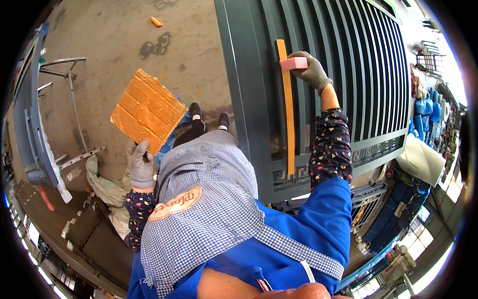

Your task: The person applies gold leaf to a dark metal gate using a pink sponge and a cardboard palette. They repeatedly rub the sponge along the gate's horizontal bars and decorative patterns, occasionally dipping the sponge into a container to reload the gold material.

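My left hand point(140, 165), in a grey glove, grips the lower edge of a square piece of cardboard point(148, 110). Its upper face is coated orange-gold, with a ragged top edge. Out to the right, my gloved right hand point(314, 74) is closed around a pink sponge block point(295, 63). The block meets the upper part of a long, narrow orange-gold band point(288, 117) running along one slat of a dark grey metal gate point(244, 94). Whether that band is paint or a separate strip I cannot tell.
A small orange scrap point(156, 21) lies on the brown floor beyond the cardboard. To the left stand a grey metal panel point(35, 114) and thin metal stands point(74, 99). Pale sacking point(107, 184) lies near my left forearm. Blue wrapped items point(424, 109) sit past the gate.
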Demonstrator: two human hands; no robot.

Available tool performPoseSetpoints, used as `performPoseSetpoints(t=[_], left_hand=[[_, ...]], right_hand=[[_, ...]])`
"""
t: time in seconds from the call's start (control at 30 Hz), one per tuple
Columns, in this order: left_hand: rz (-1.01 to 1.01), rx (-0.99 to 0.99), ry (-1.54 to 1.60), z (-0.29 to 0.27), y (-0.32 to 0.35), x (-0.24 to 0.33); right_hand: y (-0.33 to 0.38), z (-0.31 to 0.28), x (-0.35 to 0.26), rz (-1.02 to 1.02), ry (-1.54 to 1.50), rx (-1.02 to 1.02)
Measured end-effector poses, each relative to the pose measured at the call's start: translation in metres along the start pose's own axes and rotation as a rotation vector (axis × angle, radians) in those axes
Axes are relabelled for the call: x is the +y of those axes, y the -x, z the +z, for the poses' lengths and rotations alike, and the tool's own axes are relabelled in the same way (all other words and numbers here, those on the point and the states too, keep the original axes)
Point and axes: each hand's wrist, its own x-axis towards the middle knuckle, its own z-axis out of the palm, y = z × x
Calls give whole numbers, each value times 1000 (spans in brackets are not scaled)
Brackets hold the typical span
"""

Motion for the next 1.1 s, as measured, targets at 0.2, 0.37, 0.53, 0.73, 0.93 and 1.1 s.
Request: performPoseSetpoints(t=[0.2, 0.37, 0.53, 0.73, 0.93, 1.1], left_hand=[[-11, -65, 17, -4, -1, 1], [-17, -78, -2, 0, -4, 10], [-73, -133, -7, -17, -10, 10], [-73, -148, 23, -31, -18, 3], [-84, -117, -16, -26, -16, 9], [-65, -147, -9, -31, -22, 6]], right_hand=[[65, 13, -12, 16, -3, -67], [120, 27, -28, 33, 22, -70], [174, 44, -37, 94, 17, -112], [226, 46, -41, 236, 54, -444], [158, 36, -69, 9, -74, 12], [129, 51, -48, 18, 70, -4]])
